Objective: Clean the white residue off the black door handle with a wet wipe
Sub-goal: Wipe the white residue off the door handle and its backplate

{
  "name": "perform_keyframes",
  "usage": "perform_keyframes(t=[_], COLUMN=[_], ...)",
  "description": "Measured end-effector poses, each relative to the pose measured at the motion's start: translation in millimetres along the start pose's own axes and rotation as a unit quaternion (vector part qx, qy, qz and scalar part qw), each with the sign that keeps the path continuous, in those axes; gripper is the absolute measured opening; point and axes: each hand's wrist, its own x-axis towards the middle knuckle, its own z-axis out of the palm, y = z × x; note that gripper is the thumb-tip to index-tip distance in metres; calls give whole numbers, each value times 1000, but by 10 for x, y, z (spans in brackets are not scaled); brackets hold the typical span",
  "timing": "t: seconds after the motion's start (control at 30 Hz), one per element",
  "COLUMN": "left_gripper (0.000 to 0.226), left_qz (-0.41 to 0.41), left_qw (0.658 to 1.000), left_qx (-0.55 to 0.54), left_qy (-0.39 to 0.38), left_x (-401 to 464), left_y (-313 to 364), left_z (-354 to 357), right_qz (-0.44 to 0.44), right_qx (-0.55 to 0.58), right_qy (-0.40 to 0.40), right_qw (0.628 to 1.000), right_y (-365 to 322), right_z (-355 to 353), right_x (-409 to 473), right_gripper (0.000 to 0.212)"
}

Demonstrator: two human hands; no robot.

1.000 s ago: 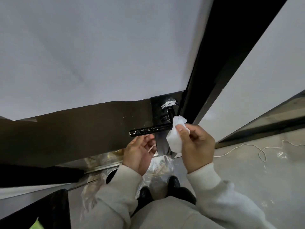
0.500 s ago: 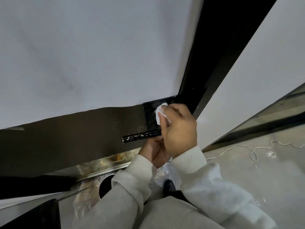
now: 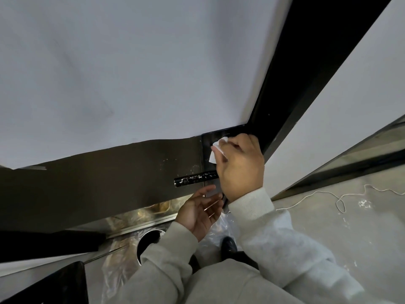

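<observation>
The black door handle (image 3: 195,179) sticks out to the left from a black plate (image 3: 207,141) on the door, and white flecks show along its bar. My right hand (image 3: 240,165) covers the handle's inner end and the plate, and it grips a white wet wipe (image 3: 215,150) pressed against the plate's upper part. My left hand (image 3: 200,210) hovers just below the handle with relaxed fingers, palm up, holding nothing. The handle's base is hidden behind my right hand.
A black door frame (image 3: 306,73) runs diagonally up to the right. On the grey floor lie a thin white cord (image 3: 328,194) at right and clear plastic sheeting (image 3: 219,229) near my black shoe (image 3: 229,243). A round dark opening (image 3: 149,242) sits below left.
My right hand rose with the wipe from beside the handle's neck onto the plate, covering the white smear. My left hand dropped slightly and its fingers now spread open below the handle.
</observation>
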Motion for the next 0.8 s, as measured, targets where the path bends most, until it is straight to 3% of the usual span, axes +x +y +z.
perform_keyframes(t=[0.27, 0.4, 0.57, 0.7, 0.8], left_gripper=[41, 35, 32, 26, 36], left_qz=[-10, -12, 6, 79, 142], left_qw=[1000, 999, 998, 996, 989], left_qx=[24, 30, 56, -5, -39], left_qy=[7, 12, 33, 36, 2], left_x=[-176, -208, -172, -133, -254], left_y=[-18, 36, 109, 265, 437], left_z=[-167, -264, -205, -63, 51], right_qz=[130, 73, -12, -79, -85], right_qx=[15, 33, 2, 51, 53], right_qy=[28, 74, 60, 35, 31], right_qw=[991, 994, 998, 995, 994], right_y=[41, -72, -95, -27, 22], right_z=[-66, 38, 107, 136, 114], right_x=[19, -15, -40, 29, 22], right_gripper=[34, 23, 11, 27, 20])
